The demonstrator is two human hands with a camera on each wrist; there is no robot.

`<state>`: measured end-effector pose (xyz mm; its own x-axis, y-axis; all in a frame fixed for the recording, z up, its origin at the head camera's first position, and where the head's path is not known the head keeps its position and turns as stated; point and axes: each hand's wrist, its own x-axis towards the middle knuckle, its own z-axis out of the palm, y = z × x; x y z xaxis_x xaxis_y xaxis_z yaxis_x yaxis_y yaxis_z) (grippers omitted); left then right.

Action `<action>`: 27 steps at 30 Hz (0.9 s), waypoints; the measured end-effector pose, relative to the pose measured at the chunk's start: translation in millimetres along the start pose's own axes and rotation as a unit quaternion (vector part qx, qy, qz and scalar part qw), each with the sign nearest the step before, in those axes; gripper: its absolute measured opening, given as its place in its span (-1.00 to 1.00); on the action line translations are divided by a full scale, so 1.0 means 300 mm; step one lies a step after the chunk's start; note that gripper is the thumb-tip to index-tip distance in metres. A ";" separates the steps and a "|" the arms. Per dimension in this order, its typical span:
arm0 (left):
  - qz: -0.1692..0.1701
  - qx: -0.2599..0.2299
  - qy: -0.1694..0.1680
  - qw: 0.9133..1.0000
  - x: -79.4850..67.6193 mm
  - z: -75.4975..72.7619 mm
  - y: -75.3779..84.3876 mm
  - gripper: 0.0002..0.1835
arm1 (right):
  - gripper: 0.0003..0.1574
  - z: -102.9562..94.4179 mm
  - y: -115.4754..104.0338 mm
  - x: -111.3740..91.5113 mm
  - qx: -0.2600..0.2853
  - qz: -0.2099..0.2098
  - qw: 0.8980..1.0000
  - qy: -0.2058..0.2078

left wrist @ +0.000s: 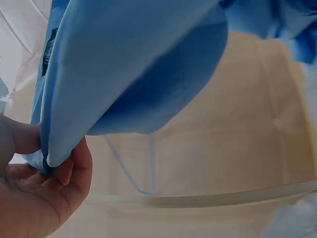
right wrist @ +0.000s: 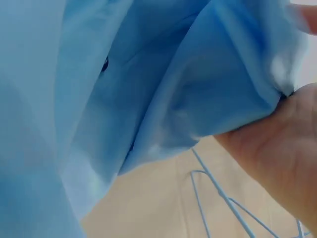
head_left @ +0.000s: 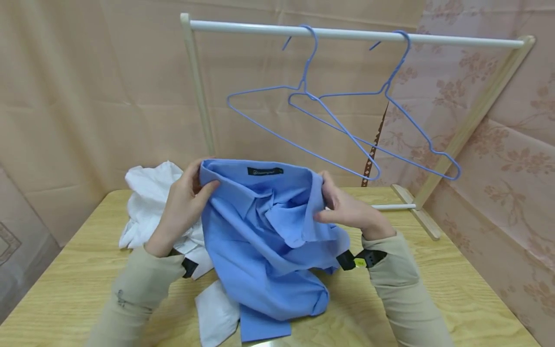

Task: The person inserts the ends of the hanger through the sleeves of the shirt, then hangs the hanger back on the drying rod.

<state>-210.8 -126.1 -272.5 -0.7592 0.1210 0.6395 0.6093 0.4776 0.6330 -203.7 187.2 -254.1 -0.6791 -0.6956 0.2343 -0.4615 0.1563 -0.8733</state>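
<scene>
A blue collared shirt (head_left: 260,260) hangs in loose folds between both hands, its lower part bunched low over the table. Along the inside of its collar runs a dark label (head_left: 265,171). My left hand (head_left: 182,205) pinches the left end of the collar, thumb in front and fingers behind; the left wrist view shows this grip up close. At the collar's right end, my right hand (head_left: 347,205) grips the fabric with the thumb on the near side. Some right fingers are hidden behind the cloth. A small dark button (right wrist: 105,64) shows in the right wrist view.
White crumpled clothing (head_left: 149,202) lies on the wooden table (head_left: 65,279) at the left, and a white piece of cloth (head_left: 217,313) sits by the shirt's lower end. Two blue wire hangers (head_left: 303,86) hang from the white rail (head_left: 347,33) of a wooden-legged rack behind.
</scene>
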 end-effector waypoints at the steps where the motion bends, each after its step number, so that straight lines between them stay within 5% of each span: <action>1: 0.008 0.005 0.000 1.000 0.013 -0.007 0.011 -0.54 | -0.38 0.001 -0.003 -0.001 -0.001 0.007 1.000 0.006; 7: 0.038 0.011 -0.029 0.999 0.066 -0.046 0.066 -0.49 | -0.32 0.032 -0.011 0.010 -0.004 0.044 0.991 0.123; 15: 0.009 -0.009 -0.074 0.997 0.014 -0.021 0.008 -0.46 | -0.51 0.097 0.051 0.035 -0.018 0.035 0.952 0.303; 23: -0.015 0.000 -0.088 0.996 -0.043 0.016 -0.055 -0.53 | -0.13 0.137 0.133 0.029 0.002 0.026 0.945 0.326; 27: -0.046 -0.014 -0.085 0.995 -0.065 0.037 -0.063 -0.62 | -0.38 0.154 0.171 0.023 -0.028 0.031 0.935 0.352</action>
<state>-210.1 -127.6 -301.7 -0.8388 0.2244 0.4961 0.5392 0.4688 0.6997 -205.7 158.1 -317.0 -0.9044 -0.0539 0.4234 -0.4238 0.2312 -0.8758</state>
